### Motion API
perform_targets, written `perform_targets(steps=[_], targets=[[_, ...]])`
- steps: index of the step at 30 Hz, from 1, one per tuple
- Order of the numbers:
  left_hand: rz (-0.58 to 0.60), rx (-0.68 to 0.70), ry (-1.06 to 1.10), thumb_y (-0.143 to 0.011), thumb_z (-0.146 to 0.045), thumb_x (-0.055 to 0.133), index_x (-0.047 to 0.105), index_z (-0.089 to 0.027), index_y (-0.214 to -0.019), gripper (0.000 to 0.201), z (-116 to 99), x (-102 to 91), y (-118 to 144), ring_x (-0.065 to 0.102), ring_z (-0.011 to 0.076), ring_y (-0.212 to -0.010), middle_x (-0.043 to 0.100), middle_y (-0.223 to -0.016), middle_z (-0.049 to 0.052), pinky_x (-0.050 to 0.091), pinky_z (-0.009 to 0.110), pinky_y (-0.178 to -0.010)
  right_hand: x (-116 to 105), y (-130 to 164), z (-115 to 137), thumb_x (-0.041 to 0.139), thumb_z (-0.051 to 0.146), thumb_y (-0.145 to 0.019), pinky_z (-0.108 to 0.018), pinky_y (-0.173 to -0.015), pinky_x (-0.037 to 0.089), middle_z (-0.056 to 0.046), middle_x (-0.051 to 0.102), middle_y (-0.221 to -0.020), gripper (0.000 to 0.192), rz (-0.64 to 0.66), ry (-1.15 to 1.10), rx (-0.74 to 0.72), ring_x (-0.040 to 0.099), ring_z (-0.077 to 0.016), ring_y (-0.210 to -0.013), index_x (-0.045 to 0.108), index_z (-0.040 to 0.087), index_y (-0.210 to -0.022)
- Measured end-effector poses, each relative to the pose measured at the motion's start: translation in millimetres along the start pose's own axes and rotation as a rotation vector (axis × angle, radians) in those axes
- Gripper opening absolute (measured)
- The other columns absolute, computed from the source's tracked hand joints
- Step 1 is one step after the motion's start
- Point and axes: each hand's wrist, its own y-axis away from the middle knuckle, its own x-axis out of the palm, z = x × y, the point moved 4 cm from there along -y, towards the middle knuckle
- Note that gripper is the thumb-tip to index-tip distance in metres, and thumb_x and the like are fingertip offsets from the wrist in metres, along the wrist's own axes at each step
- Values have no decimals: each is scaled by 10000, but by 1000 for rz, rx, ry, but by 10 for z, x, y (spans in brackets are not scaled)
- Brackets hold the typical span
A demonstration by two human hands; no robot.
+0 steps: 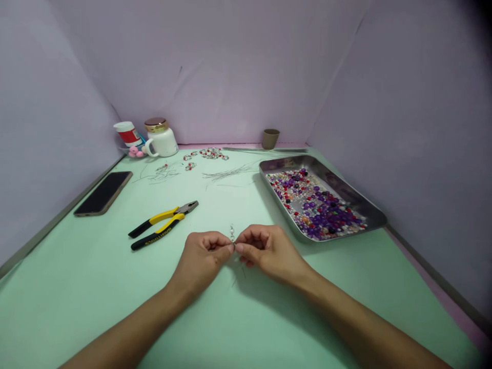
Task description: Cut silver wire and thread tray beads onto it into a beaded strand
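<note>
A small beaded wire piece (232, 230) with clear or silvery beads stands up between my fingertips over the middle of the table. My left hand (205, 256) pinches it from the left with thumb and forefinger. From the other side, the thumb and forefinger of my right hand (269, 251) pinch the same piece. Thin wire ends (238, 277) stick out below my fingers. Just where the wire is bent is hidden by the fingertips. Pliers (165, 225) with yellow and black handles lie to the left of my hands, jaws pointing away to the right.
A metal tray (284, 212) of mixed beads sits at the right. Behind are cut wires (230, 171), red-beaded pieces (213, 154) and a small brown cup (271, 138). A phone (104, 193), a lidded white mug (163, 141) and a red-and-white container (128, 134) stand left. Walls enclose the table.
</note>
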Motion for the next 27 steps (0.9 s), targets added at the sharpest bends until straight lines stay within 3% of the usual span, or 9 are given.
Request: perform_targets(steps=[6,16,27], targets=[[-10,54,-144,-679,-246,536,602,-147,-584,152,-25,21,37,340,83,-465,430,-467,-47,261,211,-439,-3,6,23,595,198,-636,-230,-464,422,4,565,-522,40,-58,-13,47,512,-104,-483,602,158,-634],[24,79,-172,-707,-253,496,599,-152,-619,169,-21,35,25,420,106,-508,524,-527,-17,316,221,-485,68,4,-72,684,145,-538,-227,-485,483,24,574,-504,129,-161,-287,229,544,-91,-446,580,136,-614],[33,68,-163,-686,-245,490,576,-147,-592,161,-45,57,53,366,91,-477,465,-489,-32,283,212,-446,69,17,-43,638,121,-521,-230,-523,474,20,566,-480,53,-101,-322,234,533,-96,-475,590,139,-535]])
